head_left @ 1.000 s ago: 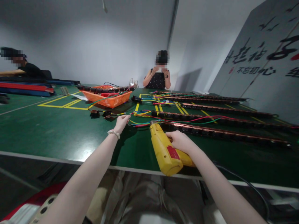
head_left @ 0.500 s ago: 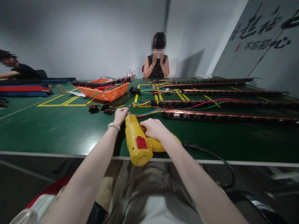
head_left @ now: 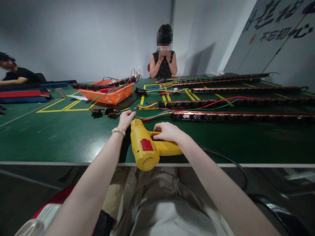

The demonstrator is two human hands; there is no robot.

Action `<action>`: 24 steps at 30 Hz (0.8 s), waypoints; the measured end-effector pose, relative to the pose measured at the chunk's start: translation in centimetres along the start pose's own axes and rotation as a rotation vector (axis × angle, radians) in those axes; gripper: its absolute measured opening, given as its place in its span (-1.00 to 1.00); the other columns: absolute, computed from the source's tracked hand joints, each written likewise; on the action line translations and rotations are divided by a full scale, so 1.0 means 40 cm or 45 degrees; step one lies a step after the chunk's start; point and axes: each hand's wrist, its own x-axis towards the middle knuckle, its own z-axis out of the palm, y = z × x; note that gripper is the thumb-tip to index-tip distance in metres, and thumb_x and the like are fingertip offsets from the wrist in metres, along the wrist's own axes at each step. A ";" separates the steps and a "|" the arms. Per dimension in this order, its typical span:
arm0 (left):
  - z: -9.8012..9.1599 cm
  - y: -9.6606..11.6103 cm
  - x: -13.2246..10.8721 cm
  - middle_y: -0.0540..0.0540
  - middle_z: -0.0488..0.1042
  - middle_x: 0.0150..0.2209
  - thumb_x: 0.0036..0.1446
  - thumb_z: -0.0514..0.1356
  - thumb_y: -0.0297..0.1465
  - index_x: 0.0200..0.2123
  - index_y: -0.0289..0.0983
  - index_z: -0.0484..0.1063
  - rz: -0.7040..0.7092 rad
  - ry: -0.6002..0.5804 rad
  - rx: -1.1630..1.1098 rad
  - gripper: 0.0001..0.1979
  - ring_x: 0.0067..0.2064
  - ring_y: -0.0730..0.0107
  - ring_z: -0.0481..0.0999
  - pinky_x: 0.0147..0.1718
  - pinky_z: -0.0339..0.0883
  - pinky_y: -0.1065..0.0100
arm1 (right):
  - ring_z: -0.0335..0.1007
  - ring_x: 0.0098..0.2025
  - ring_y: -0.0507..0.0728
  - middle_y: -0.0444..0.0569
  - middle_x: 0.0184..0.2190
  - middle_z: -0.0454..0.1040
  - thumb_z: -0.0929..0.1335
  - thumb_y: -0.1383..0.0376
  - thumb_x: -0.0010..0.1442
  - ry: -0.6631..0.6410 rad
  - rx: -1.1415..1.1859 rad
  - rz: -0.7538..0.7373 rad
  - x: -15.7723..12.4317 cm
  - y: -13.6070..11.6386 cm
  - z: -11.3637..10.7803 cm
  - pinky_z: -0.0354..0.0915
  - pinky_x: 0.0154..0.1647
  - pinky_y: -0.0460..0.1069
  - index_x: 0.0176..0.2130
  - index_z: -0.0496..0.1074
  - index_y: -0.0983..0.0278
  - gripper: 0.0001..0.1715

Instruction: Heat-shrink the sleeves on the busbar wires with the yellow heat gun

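Observation:
My left hand (head_left: 126, 120) is closed in a pinch just beyond the heat gun's front end. Coloured wires (head_left: 155, 116) run from the nearest long black strip (head_left: 221, 117) to its fingertips, where the exact grip is hidden. The yellow heat gun (head_left: 144, 147), with a red label on its body, sits by the table's near edge, front end pointing away from me. My right hand (head_left: 168, 132) is curled loosely over its handle and trigger area, and much of the handle shows below the fingers. The nozzle tip is hidden.
An orange basket (head_left: 108, 95) with a black strip across it stands at the back left. Black connectors (head_left: 109, 111) lie left of my left hand. Several more wired strips (head_left: 246, 90) stretch to the right. A person (head_left: 163, 64) sits opposite, another (head_left: 19, 73) far left.
My right hand has loosened and shifted slightly right along the heat gun's handle. The gun's nozzle has dropped from view. My left hand keeps its pinch in nearly the same place.

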 end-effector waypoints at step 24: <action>-0.004 0.039 -0.019 0.10 -0.06 -0.73 -0.09 0.13 -0.31 -0.77 -0.24 0.03 -0.127 -0.108 0.060 -0.64 -0.60 0.56 -0.03 -0.57 -0.17 0.38 | -0.29 0.35 0.50 0.55 0.31 -0.26 0.46 -0.04 -0.15 0.762 0.402 1.143 0.106 0.286 -0.093 -0.10 0.26 0.25 0.28 -0.06 0.56 0.28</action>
